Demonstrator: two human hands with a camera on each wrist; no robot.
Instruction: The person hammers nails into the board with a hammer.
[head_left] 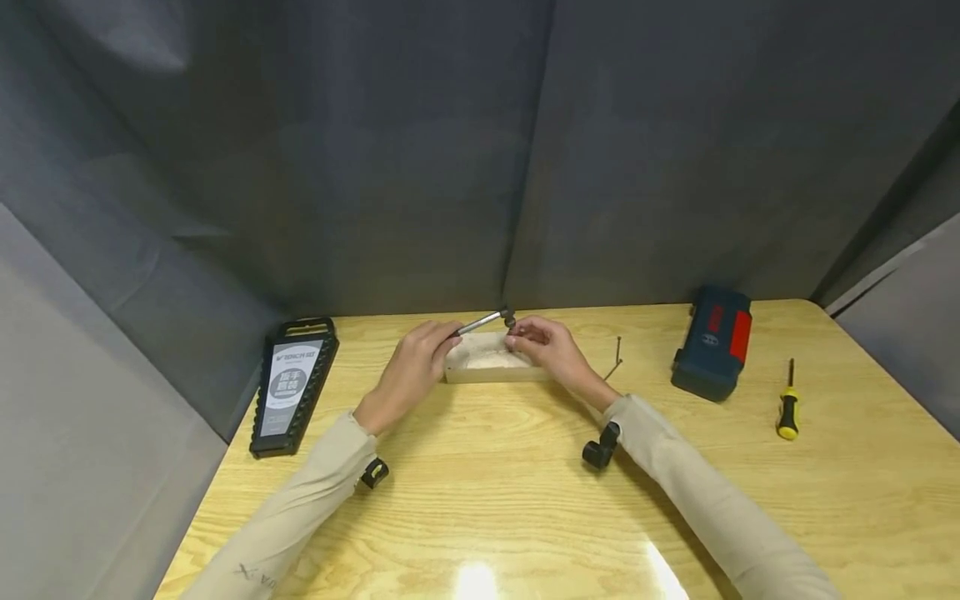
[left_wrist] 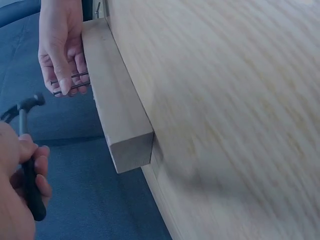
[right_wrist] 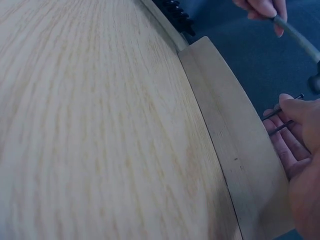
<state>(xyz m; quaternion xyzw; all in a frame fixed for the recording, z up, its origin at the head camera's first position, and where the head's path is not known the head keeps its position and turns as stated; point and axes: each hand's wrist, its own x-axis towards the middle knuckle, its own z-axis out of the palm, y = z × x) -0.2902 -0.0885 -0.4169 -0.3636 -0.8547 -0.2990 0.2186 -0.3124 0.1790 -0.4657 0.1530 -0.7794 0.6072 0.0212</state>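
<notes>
My left hand (head_left: 416,362) grips a small claw hammer (left_wrist: 23,122) by its dark handle, its metal head raised and apart from the nails. A pale wooden block (head_left: 498,376) lies on the table in front of both hands. Two dark nails (left_wrist: 83,85) stick out from the block's upper face, side by side. My right hand (head_left: 553,350) is at the block's right part, its thumb and fingers pinching one of the nails (right_wrist: 272,115). How deep the nails sit in the wood cannot be seen.
Loose nails (head_left: 618,350) lie right of the block. Farther right are a blue-and-red Bosch case (head_left: 708,343) and a yellow-black screwdriver (head_left: 788,408). A black wrench-set holder (head_left: 294,387) lies at the left. Dark curtain (head_left: 420,167) hangs behind the table (head_left: 480,475).
</notes>
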